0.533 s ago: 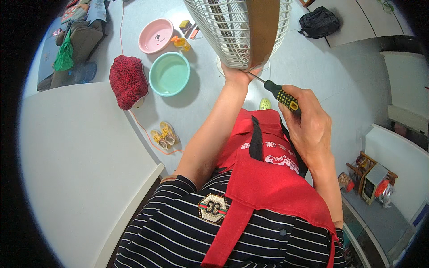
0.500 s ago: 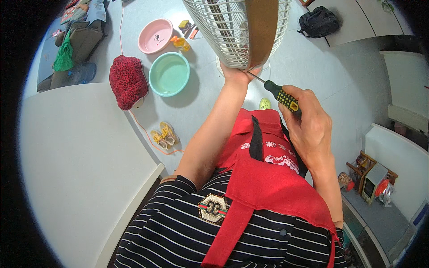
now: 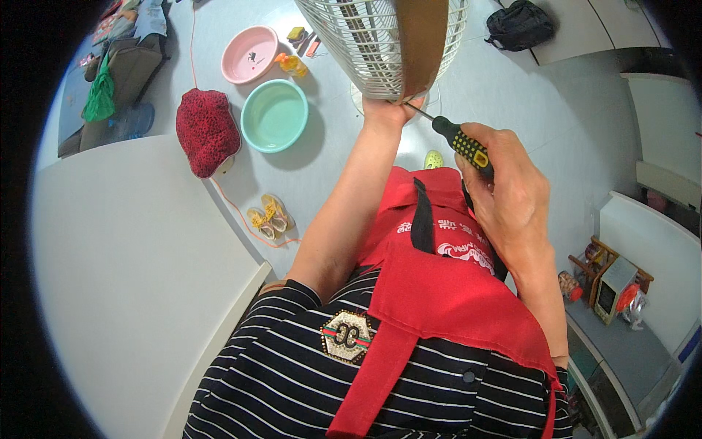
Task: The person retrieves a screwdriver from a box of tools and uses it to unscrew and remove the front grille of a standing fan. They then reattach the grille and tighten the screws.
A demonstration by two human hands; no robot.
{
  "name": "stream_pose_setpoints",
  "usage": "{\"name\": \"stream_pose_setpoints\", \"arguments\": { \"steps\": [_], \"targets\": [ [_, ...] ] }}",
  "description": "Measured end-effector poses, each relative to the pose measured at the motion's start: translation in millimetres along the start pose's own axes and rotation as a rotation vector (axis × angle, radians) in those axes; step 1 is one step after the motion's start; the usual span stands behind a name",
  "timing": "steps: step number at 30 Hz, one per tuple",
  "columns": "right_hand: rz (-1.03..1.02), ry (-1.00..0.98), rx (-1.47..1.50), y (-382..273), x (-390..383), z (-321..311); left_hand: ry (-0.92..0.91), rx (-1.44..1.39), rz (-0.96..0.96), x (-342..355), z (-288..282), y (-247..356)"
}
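Observation:
A fan with a white wire cage (image 3: 358,51) and a brown band (image 3: 422,47) round its rim stands at the top of the view. Under the lower edge of that cage is my left hand (image 3: 389,111), its fingers mostly hidden behind the band, supporting or gripping the rim. My right hand (image 3: 508,175) is closed round the black and yellow handle of a screwdriver (image 3: 462,145). The screwdriver's thin shaft slants up and left, its tip at the bottom of the band beside my left hand. What the tip touches is too small to make out.
Left of the fan, a teal basin (image 3: 275,117) and a pink basin (image 3: 250,55) sit on the floor near a yellow bottle (image 3: 291,64). A red patterned bundle (image 3: 208,133) and yellow shoes (image 3: 270,216) lie by a white panel (image 3: 139,285). At far right is a black bag (image 3: 520,26).
The fan and my left hand appear slightly higher in the view. My right hand keeps its hold on the screwdriver, its tip still at the band's lower edge.

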State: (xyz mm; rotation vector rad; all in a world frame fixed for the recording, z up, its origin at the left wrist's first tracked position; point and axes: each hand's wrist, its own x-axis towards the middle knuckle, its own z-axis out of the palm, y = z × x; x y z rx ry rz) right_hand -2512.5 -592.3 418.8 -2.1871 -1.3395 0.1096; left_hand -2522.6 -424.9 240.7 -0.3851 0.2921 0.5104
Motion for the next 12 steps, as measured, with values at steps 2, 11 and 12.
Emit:
{"name": "stream_pose_setpoints", "arguments": {
  "steps": [2,11,12],
  "targets": [
    [-0.009,0.013,-0.01,-0.7,0.3,-0.3,0.053,-0.003,0.038,-2.4,4.5,-2.5],
    [-0.03,-0.023,-0.039,1.0,4.8,3.1,0.022,0.016,0.004,2.4,-3.2,2.6],
    [-0.03,-0.04,-0.035,0.2,6.9,2.0,0.05,0.014,0.029,2.3,-3.4,1.6]
  ]
}}
